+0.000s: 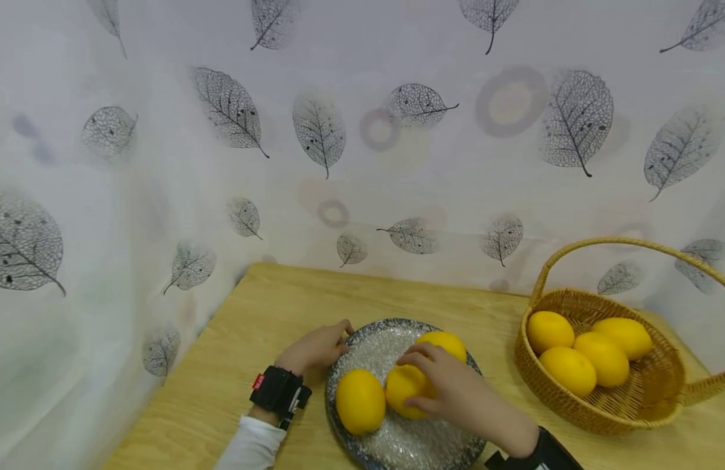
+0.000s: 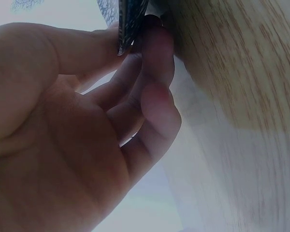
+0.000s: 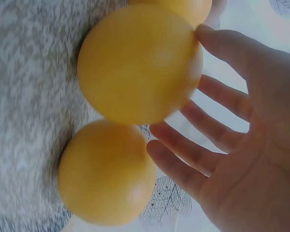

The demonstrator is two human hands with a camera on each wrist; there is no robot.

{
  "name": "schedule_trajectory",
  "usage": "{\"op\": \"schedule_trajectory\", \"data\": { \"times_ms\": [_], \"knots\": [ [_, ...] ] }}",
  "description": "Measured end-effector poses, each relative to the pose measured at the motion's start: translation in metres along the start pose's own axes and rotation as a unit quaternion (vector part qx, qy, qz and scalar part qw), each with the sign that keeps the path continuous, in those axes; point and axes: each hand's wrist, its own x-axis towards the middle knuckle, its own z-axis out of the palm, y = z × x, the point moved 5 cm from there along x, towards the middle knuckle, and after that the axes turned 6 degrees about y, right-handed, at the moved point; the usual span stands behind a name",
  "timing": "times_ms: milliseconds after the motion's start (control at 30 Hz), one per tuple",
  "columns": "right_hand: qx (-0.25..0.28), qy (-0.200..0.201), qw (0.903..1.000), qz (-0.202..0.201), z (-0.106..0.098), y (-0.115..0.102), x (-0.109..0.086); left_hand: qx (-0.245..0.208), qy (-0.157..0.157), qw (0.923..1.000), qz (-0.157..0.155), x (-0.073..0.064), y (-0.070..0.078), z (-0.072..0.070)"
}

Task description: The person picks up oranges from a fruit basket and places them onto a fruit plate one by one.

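A round speckled grey plate with a dark rim lies on the table, bearing three yellow lemons. My left hand grips the plate's left rim, thumb on one side and curled fingers beneath, as the left wrist view shows. Over the middle lemon is my right hand, its thumb and spread fingers loosely about the fruit, fingertips right at its surface. A second lemon sits at the plate's left; the third is at the back, partly hidden by the right hand.
On the right stands a wicker basket with a tall arched handle, holding several lemons. The wooden table meets a pale leaf-patterned cloth at its back and left edges.
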Motion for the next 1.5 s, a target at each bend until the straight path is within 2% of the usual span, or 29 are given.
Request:
{"op": "schedule_trajectory", "data": {
  "times_ms": [233,333,467,667,900,1133,1333,1500],
  "knots": [
    [-0.013,0.023,0.9996,-0.005,-0.018,0.015,-0.001,0.006,0.004,1.0,0.002,0.0,0.0,0.003],
    [-0.026,0.03,0.9991,0.013,-0.032,0.027,-0.001,0.008,0.006,0.9999,0.0,0.0,0.001,0.001],
    [-0.06,0.053,0.9958,0.045,-0.055,0.053,-0.006,0.007,0.0,1.0,0.001,0.002,0.0,0.002],
    [-0.075,0.068,0.9889,0.108,-0.092,0.103,-0.018,0.007,-0.002,1.0,0.001,0.001,-0.003,0.003],
    [-0.102,0.064,0.9743,0.191,-0.127,0.169,-0.047,0.0,-0.008,0.9999,-0.006,0.001,-0.003,0.003],
    [-0.106,0.055,0.9558,0.269,-0.139,0.235,-0.083,0.001,-0.015,0.9999,-0.006,0.002,-0.003,0.005],
    [-0.108,0.051,0.9391,0.322,-0.142,0.265,-0.113,-0.006,-0.017,0.9998,-0.004,0.001,-0.002,0.005],
    [-0.112,0.042,0.928,0.353,-0.143,0.279,-0.123,-0.005,-0.015,0.9999,0.0,0.001,-0.003,0.004]
  ]
}}
